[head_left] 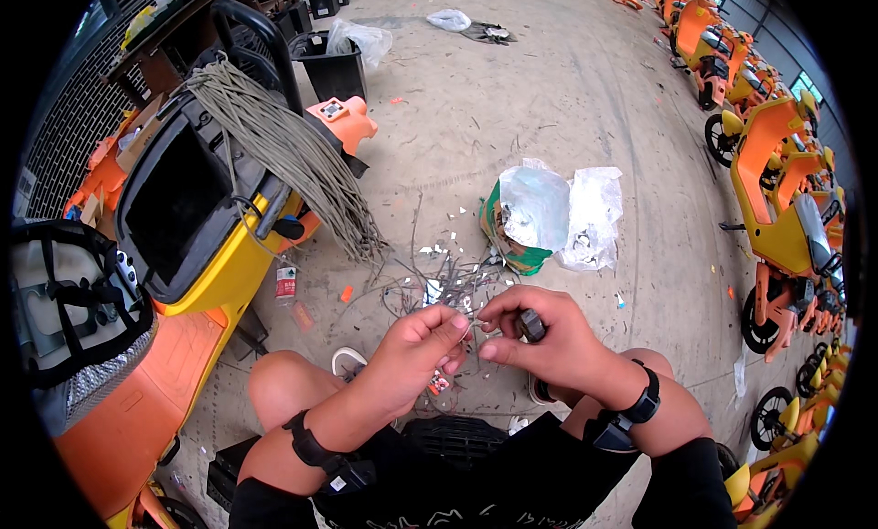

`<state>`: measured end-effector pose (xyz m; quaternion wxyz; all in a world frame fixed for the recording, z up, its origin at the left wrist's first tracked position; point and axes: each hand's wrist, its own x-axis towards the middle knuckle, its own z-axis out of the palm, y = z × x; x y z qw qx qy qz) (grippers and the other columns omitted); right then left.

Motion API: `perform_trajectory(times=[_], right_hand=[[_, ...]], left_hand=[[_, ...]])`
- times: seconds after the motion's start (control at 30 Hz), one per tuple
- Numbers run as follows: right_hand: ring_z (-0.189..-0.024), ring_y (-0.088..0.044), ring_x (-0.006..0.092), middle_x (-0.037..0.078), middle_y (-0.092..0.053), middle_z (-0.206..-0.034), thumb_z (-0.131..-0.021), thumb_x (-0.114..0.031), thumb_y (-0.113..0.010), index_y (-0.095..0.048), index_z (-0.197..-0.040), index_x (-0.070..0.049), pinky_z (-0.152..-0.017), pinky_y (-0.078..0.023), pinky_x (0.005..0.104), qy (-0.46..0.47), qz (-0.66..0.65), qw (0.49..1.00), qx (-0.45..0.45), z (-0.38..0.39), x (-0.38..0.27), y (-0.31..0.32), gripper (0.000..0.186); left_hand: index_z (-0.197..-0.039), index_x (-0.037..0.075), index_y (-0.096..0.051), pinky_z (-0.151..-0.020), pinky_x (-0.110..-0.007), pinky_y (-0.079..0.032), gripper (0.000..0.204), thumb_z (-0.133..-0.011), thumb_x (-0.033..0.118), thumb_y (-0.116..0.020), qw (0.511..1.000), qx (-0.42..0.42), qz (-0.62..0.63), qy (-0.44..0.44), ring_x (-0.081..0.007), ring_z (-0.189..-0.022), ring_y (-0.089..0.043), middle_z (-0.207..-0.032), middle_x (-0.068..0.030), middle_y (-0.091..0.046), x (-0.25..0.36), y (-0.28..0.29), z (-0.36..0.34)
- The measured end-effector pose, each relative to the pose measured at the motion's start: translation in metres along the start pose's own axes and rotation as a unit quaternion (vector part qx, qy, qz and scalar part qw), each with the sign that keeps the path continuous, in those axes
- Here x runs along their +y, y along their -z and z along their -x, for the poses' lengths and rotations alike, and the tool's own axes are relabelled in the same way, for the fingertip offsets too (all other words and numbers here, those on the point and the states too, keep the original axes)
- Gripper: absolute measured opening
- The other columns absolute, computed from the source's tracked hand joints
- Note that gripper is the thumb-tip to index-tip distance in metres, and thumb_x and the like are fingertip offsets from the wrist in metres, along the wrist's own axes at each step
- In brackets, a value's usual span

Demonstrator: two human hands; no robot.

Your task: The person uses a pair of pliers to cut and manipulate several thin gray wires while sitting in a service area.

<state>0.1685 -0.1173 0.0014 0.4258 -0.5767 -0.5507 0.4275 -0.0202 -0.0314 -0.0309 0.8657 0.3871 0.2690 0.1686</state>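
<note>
My left hand (409,357) is closed, thumb and forefinger pinching a thin pale wire (470,328) whose end shows between my two hands. My right hand (569,335) is curled round a small dark blocky object (530,325); its kind I cannot make out. Thumb and forefinger of that hand reach toward the wire with a small gap between their tips. Beneath both hands, a tangle of cut cables (430,287) and white scraps lies on the concrete floor.
An opened white-and-green sack (535,213) stands ahead. At left, a yellow-orange scooter (206,282) carries a bundle of grey cables (283,154). Behind it is a black bin (334,72). Rows of orange-yellow scooters (768,191) line the right side.
</note>
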Motion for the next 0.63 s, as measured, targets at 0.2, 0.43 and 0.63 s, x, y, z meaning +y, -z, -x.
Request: perform_trajectory(times=[0.2, 0.43, 0.63], right_hand=[[-0.086, -0.066, 0.0231, 0.010, -0.068, -0.097, -0.076, -0.015, -0.083, -0.065, -0.106, -0.005, -0.078, -0.052, 0.0332, 0.044, 0.027, 0.999, 0.015, -0.0010, 0.0071, -0.0016, 0.036], [-0.091, -0.065, 0.0249, 0.011, -0.068, -0.100, -0.075, -0.019, -0.083, -0.065, -0.111, -0.005, -0.081, -0.051, 0.0345, 0.078, 0.044, 0.996, -0.019, -0.0014, 0.0045, 0.0038, 0.042], [-0.091, -0.066, 0.0256, 0.012, -0.068, -0.098, -0.087, -0.031, -0.073, -0.065, -0.113, -0.005, -0.081, -0.052, 0.0353, 0.051, 0.055, 0.997, -0.005, 0.0010, 0.0045, 0.0002, 0.038]], left_hand=[[-0.096, 0.003, -0.058, -0.061, -0.021, -0.038, 0.021, -0.101, 0.022, -0.054, 1.000, 0.001, -0.009, 0.005, -0.0064, -0.066, -0.045, -0.074, 0.0027, -0.051, -0.0004, 0.0000, 0.0002], [-0.096, 0.003, -0.058, -0.061, -0.020, -0.038, 0.021, -0.101, 0.023, -0.054, 1.000, -0.006, -0.010, -0.009, -0.0065, -0.066, -0.046, -0.074, 0.0026, -0.051, -0.0023, 0.0032, -0.0010], [-0.100, 0.003, -0.060, -0.062, -0.020, -0.040, 0.021, -0.101, 0.024, -0.055, 0.997, 0.009, -0.067, -0.024, -0.0065, -0.067, -0.048, -0.075, 0.0023, -0.053, -0.0018, 0.0019, -0.0002]])
